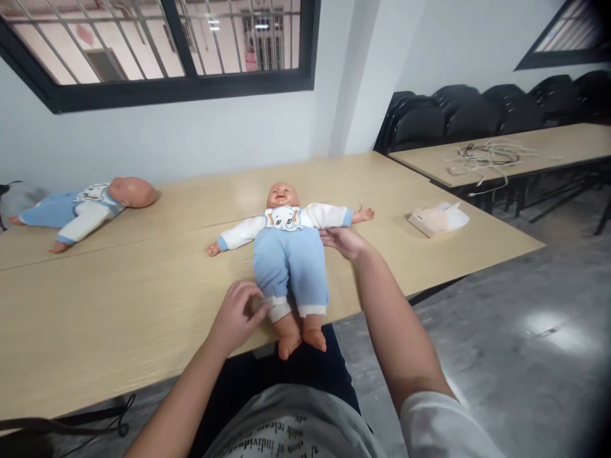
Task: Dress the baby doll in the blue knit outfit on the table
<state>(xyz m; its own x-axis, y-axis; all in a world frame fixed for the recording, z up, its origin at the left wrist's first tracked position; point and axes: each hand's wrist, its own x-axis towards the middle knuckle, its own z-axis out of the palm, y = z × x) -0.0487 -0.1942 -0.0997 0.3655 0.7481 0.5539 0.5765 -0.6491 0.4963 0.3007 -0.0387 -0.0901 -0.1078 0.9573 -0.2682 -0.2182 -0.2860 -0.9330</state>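
Observation:
A baby doll [289, 254] lies face up near the front edge of the table, arms spread and feet reaching over the edge. It wears a white top with a cartoon-face bib [285, 219] and light blue trousers [272, 261] with white cuffs. Beside the cuff on the image-left leg is my left hand [241, 315], fingers curved and apart from the thumb; whether the thumb touches the cuff is unclear. My right hand [346, 242] rests palm up against the doll's other side, fingers stretched out, their tips partly hidden by its body.
A second doll [93, 203] in similar clothes lies at the table's far left. On the right stands an open tissue box [436, 219]. Tangled cables [491, 156] lie on another table [568, 140], with stacked black chairs [458, 114] behind it. A barred window [191, 83] is above.

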